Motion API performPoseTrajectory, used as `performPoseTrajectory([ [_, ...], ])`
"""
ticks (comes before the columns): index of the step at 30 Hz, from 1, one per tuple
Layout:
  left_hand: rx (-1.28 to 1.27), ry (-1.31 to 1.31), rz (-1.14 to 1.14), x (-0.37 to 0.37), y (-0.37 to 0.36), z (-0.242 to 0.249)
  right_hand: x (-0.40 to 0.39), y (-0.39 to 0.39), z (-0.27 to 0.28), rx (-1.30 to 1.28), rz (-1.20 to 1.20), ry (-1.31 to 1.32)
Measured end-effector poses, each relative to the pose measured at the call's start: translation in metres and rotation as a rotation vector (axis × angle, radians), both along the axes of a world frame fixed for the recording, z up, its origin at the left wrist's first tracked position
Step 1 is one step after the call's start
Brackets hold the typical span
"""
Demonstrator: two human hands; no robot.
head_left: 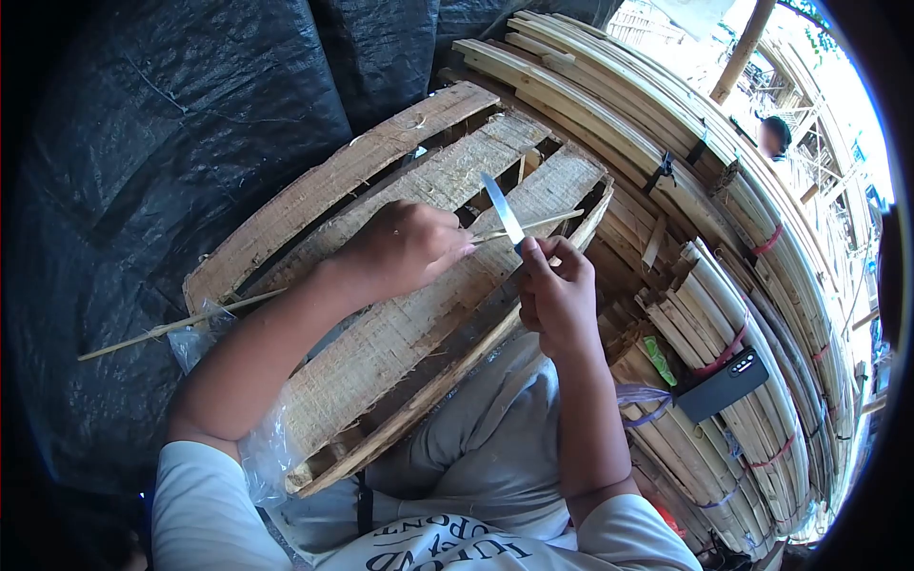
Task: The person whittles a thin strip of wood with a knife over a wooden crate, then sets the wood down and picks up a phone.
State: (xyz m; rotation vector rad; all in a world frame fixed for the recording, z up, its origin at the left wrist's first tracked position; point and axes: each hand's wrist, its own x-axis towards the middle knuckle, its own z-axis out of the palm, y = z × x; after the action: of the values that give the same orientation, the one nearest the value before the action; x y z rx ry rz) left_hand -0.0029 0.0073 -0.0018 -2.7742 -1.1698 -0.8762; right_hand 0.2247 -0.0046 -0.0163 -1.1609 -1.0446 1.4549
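My left hand (419,246) is closed around a thin wooden stick (533,226) above a rough slatted wooden bench (381,352). One end of the stick points right past my fingers, and a long pale length (171,328) shows beyond my left forearm. A knife (501,205) is gripped in my right hand (562,293), its bare blade tilted up and to the left. The blade crosses over the stick in this view, a short way from my left fingers. Its handle is mostly hidden in my fist.
Dark plastic sheeting (171,143) hangs on the left. Bundles of wooden strips (609,105) are stacked along the right, with a phone (724,385) lying on them. Clear plastic (267,457) sits by the bench's near left corner. A person (775,138) is in the background.
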Motion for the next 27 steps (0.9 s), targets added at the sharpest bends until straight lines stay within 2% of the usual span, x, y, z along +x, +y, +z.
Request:
performPoseTrajectory([
  [2, 0.0, -0.009, -0.002, 0.0, 0.0, -0.001, 0.003, -0.001, 0.002, -0.264, 0.137, 0.303],
  [3, 0.0, -0.009, -0.002, 0.0, 0.001, 0.0, -0.003, -0.005, 0.001, -0.146, 0.09, 0.229],
  [4, -0.01, 0.0, 0.007, 0.0, 0.001, 0.002, -0.005, -0.004, -0.001, -0.147, 0.091, 0.231],
  [6, -0.026, 0.011, 0.018, 0.0, -0.001, 0.001, -0.009, -0.002, -0.005, -0.015, -0.062, 0.083],
  [8, -0.005, -0.023, -0.006, 0.001, 0.0, 0.001, -0.004, 0.001, -0.005, -0.028, -0.049, 0.124],
  [11, -0.005, 0.0, -0.005, 0.0, 0.001, 0.001, -0.004, 0.012, -0.018, 0.216, -0.225, -0.155],
  [14, 0.007, -0.011, -0.006, 0.0, 0.001, 0.001, -0.005, 0.011, -0.015, 0.339, -0.094, -0.281],
  [27, -0.009, 0.002, 0.009, 0.001, -0.001, 0.003, -0.009, 0.023, -0.03, 0.59, -0.1, -0.398],
])
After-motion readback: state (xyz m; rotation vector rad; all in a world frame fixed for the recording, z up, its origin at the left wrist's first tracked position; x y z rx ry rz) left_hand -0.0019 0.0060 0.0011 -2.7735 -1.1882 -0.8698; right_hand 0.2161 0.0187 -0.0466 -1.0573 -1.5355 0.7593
